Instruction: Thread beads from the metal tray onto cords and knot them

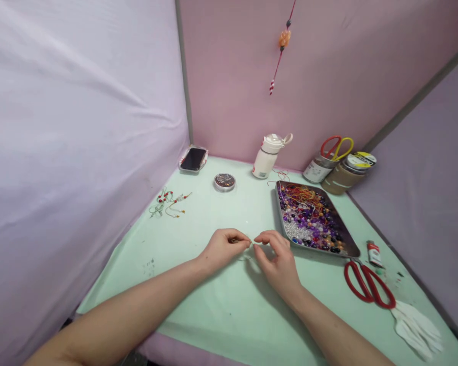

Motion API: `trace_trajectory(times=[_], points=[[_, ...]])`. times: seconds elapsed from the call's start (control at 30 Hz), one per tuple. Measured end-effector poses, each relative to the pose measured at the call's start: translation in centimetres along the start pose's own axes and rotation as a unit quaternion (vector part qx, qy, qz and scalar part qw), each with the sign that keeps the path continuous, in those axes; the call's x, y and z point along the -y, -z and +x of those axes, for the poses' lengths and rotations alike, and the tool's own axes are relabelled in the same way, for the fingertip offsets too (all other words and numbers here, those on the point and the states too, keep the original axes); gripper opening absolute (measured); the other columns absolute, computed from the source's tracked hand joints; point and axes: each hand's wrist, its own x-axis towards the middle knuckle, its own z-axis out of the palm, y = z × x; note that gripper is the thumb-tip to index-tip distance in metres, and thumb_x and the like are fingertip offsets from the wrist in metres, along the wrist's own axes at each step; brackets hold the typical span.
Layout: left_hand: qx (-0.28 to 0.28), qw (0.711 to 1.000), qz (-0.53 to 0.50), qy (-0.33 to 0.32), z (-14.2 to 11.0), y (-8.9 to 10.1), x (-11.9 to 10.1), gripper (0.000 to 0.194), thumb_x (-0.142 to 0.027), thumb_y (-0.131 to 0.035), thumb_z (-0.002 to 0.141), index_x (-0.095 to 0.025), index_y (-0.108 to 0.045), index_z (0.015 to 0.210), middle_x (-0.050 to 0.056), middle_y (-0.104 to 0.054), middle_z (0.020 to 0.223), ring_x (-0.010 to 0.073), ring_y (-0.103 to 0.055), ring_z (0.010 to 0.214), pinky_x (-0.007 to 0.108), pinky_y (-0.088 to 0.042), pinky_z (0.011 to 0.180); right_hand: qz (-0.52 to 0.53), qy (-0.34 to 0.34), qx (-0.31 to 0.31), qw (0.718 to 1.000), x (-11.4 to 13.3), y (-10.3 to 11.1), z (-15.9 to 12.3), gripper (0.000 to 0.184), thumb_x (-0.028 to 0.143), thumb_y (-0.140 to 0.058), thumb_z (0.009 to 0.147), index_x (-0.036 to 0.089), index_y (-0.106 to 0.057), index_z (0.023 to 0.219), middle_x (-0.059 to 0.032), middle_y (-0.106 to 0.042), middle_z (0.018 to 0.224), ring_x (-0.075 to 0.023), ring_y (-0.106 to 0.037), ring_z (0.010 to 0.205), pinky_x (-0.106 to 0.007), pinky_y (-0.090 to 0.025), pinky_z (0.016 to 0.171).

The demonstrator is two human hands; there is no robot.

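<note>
My left hand (226,248) is closed, with thumb and forefinger pinching a thin yellowish cord (235,241). A small loop of the cord shows between the fingers, and its tip pokes out toward the right. Facing it, my right hand (278,256) has its thumb and forefinger slightly apart, close to the cord's tip. Whether those fingertips touch the cord is too small to make out. Just right of this hand lies a dark metal tray (343,230) of purple, black, clear and amber beads, with orange and red cords on top.
Finished-looking beaded cords (170,202) lie left. Behind are a phone (194,159), a round container (224,181), a white bottle (266,158) and jars (345,175), one holding scissors. Red-handled scissors (370,285), a lighter (374,253) and a white glove (418,328) lie right.
</note>
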Motion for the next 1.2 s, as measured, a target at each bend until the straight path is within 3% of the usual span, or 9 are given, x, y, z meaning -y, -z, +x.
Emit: trace_trajectory(times=[0.13, 0.27, 0.43, 0.6, 0.77, 0.87, 1.0, 1.1, 1.2], points=[[0.017, 0.992, -0.105, 0.071, 0.3, 0.6, -0.3, 0.012, -0.026, -0.071, 0.064, -0.016, -0.073, 0.071, 0.004, -0.071, 0.076, 0.0126, -0.056, 0.067, 0.025, -0.04, 0.064, -0.041, 0.065, -0.034, 0.996, -0.3, 0.2, 0.1, 0.012, 0.014, -0.055, 0.085, 0.022, -0.056, 0.095, -0.0041, -0.059, 0.092, -0.02, -0.057, 0.091, -0.038, -0.036, 0.081], [0.042, 0.979, -0.166, 0.107, 0.4, 0.9, -0.3, 0.015, -0.026, -0.075, 0.062, -0.014, -0.072, 0.07, 0.003, -0.067, 0.069, 0.0083, -0.047, 0.057, 0.024, -0.034, 0.055, -0.061, 0.167, 0.001, 0.984, -0.2, 0.0, -0.1, 0.023, 0.009, -0.053, 0.085, 0.025, -0.062, 0.099, -0.0047, -0.057, 0.094, -0.0183, -0.055, 0.085, -0.035, -0.042, 0.077], [0.074, 0.969, -0.203, 0.12, 0.4, 0.7, 0.1, 0.02, -0.028, -0.078, 0.061, -0.012, -0.072, 0.072, 0.005, -0.066, 0.069, 0.01, -0.052, 0.062, 0.024, -0.037, 0.059, -0.101, 0.211, 0.029, 0.972, 0.0, -0.8, -0.5, 0.021, 0.017, -0.056, 0.087, 0.026, -0.065, 0.103, -0.0064, -0.059, 0.095, -0.021, -0.053, 0.088, -0.034, -0.046, 0.075], [0.073, 0.97, -0.206, 0.107, 0.4, 0.5, 0.3, 0.019, -0.027, -0.077, 0.06, -0.011, -0.072, 0.07, 0.004, -0.063, 0.063, 0.0062, -0.041, 0.052, 0.024, -0.029, 0.052, -0.163, 0.259, 0.013, 0.952, -0.3, -1.2, -0.6, 0.016, 0.013, -0.056, 0.087, 0.024, -0.066, 0.095, -0.0068, -0.062, 0.091, -0.0212, -0.051, 0.085, -0.033, -0.045, 0.071], [0.038, 0.972, -0.214, 0.086, 0.7, 0.5, 0.7, 0.021, -0.027, -0.078, 0.058, -0.012, -0.072, 0.072, 0.003, -0.063, 0.066, 0.0064, -0.043, 0.054, 0.024, -0.03, 0.053, -0.091, 0.284, 0.067, 0.952, 0.8, -0.9, -0.6, 0.016, 0.014, -0.052, 0.089, 0.023, -0.064, 0.085, -0.0048, -0.061, 0.087, -0.0186, -0.051, 0.081, -0.031, -0.045, 0.069], [0.011, 0.974, -0.218, 0.058, 1.0, 0.6, 0.9, 0.023, -0.029, -0.078, 0.059, -0.013, -0.071, 0.074, 0.005, -0.066, 0.074, 0.0062, -0.043, 0.054, 0.024, -0.031, 0.054, -0.003, 0.236, 0.085, 0.968, 2.2, -0.9, -0.6, 0.012, 0.017, -0.053, 0.088, 0.022, -0.064, 0.084, -0.0062, -0.061, 0.088, -0.0183, -0.052, 0.081, -0.032, -0.045, 0.071], [-0.023, 0.976, -0.213, 0.023, 1.3, 0.8, 1.0, 0.022, -0.03, -0.077, 0.06, -0.013, -0.071, 0.074, 0.004, -0.066, 0.076, 0.0073, -0.046, 0.057, 0.024, -0.032, 0.055, 0.129, 0.037, 0.06, 0.989, 3.8, -1.6, -0.3, 0.012, 0.024, -0.056, 0.087, 0.021, -0.06, 0.077, -0.0038, -0.059, 0.081, -0.0166, -0.052, 0.076, -0.03, -0.044, 0.069], [-0.046, 0.978, -0.204, 0.004, 1.5, 0.9, 1.1, 0.022, -0.03, -0.078, 0.06, -0.014, -0.072, 0.074, 0.005, -0.068, 0.077, 0.01, -0.052, 0.062, 0.025, -0.036, 0.059, 0.209, -0.125, 0.018, 0.97, 4.0, -2.3, 0.0, 0.017, 0.031, -0.056, 0.085, 0.02, -0.058, 0.072, -0.0003, -0.055, 0.071, -0.0146, -0.049, 0.066, -0.027, -0.04, 0.059], [-0.054, 0.98, -0.194, -0.011, 1.5, 0.9, 1.1, 0.021, -0.03, -0.078, 0.06, -0.014, -0.072, 0.073, 0.006, -0.069, 0.077, 0.0131, -0.056, 0.069, 0.026, -0.04, 0.064, 0.245, -0.192, 0.001, 0.95, 3.8, -2.7, 0.3, 0.02, 0.035, -0.058, 0.081, 0.019, -0.059, 0.07, 0.0009, -0.055, 0.067, -0.0143, -0.049, 0.063, -0.026, -0.039, 0.057]])
